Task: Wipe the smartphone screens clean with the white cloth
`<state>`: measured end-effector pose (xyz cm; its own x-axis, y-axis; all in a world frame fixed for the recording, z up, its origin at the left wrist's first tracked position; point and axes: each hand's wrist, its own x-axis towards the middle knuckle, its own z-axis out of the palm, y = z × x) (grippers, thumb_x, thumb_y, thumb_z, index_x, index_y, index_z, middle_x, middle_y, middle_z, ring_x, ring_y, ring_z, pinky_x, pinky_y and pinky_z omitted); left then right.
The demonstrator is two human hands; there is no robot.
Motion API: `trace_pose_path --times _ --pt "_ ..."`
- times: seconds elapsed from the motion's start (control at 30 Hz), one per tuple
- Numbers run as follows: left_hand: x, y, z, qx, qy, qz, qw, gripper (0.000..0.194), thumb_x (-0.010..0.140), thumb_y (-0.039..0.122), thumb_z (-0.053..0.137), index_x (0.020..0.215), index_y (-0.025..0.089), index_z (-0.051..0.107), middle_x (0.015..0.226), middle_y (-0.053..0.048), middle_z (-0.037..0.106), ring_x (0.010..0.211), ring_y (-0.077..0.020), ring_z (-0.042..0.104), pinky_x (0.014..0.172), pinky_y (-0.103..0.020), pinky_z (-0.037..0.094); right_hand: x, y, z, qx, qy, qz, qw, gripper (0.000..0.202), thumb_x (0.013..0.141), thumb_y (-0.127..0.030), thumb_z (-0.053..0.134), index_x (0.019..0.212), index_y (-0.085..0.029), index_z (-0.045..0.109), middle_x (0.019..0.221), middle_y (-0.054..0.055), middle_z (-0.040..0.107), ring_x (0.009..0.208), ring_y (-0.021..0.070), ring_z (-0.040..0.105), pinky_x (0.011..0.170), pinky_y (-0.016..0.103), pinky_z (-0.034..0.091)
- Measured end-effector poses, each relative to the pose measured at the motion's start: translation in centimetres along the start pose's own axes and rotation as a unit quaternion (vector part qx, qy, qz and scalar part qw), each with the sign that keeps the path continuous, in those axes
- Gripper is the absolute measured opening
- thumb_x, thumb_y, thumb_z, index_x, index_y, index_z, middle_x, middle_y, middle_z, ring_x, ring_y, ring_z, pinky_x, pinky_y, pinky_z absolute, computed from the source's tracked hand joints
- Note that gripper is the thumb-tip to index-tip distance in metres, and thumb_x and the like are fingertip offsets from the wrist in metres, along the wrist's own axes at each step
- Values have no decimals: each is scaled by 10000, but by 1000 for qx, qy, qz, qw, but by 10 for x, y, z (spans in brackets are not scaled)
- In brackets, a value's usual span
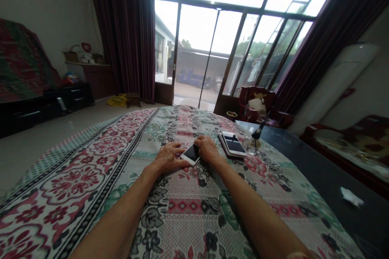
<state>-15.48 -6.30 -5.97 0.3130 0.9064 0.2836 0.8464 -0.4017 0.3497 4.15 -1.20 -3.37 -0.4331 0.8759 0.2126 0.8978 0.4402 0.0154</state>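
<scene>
A white smartphone [191,154] with a dark screen lies on the patterned tablecloth [185,206] between my two hands. My left hand [170,157] rests on the cloth at the phone's left side, fingers spread, its thumb at the near left edge. At the phone's right side is my right hand [207,150], with its fingers curled together over the upper right edge; the fingertips are partly hidden. Just right of that hand lies a stack of white phones or tablets [233,145]. A clear glass object [253,142] with a dark top stands beside the stack.
A dark tabletop [304,161] shows along the right, with a crumpled white item [351,197] on it. Wooden chairs [257,103] stand beyond the table. Glass doors, dark curtains [127,32] and a low black cabinet [77,96] are farther back.
</scene>
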Motion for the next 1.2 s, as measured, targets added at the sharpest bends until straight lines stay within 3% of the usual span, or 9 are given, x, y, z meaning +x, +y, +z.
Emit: trace_pose_path --times 0.23,0.4,0.53,0.73,0.87,1.03,1.2 --pt "-1 -5 -1 -2 -18 18 1000 412 792 509 619 1168 343 646 1365 -34 521 1254 -252 459 1058 -388 334 0 5 2 42 -9 -28 999 359 796 -67 408 968 -203 692 1118 66 605 989 194 500 806 263 339" --pt "-1 -3 -1 -5 -8 7 1000 543 774 494 634 1277 304 568 1369 -51 517 1267 -266 439 1050 -391 342 1 7 1 71 -1 -43 997 363 764 -51 418 940 -200 698 1095 60 619 975 179 518 808 251 345" --pt "-1 0 0 8 -19 -1 1000 448 773 496 637 1199 360 619 1381 -19 502 1275 -272 426 1052 -411 333 0 8 1 80 -11 -40 996 363 767 -55 422 959 -196 696 1122 59 614 980 173 521 802 243 353" --pt "-1 6 -1 14 -21 -11 1000 520 750 501 656 1240 338 593 1375 -34 499 1288 -289 403 1057 -423 326 -5 4 0 66 -2 -57 996 362 778 -56 435 979 -207 695 1125 46 622 986 180 516 843 254 344" --pt "0 6 -2 15 -28 -16 999 488 737 493 669 1196 335 625 1375 -28 504 1279 -281 417 1052 -412 333 -17 -4 -3 50 5 -96 994 337 828 -84 440 1018 -219 684 1097 46 629 980 182 508 861 270 338" --pt "0 2 3 8 -9 -11 1000 510 710 493 695 1183 312 636 1366 -37 516 1270 -274 429 1055 -404 331 -46 -16 -14 78 2 -148 986 224 871 -231 528 1044 -227 671 1127 59 621 1013 197 497 856 287 351" --pt "0 1 6 -1 -3 -16 1000 540 707 509 698 1200 302 626 1376 -43 507 1277 -275 423 1054 -406 336 -66 -21 -23 107 -1 -192 976 226 859 -132 488 962 -211 672 1126 54 624 996 178 510 860 273 348"
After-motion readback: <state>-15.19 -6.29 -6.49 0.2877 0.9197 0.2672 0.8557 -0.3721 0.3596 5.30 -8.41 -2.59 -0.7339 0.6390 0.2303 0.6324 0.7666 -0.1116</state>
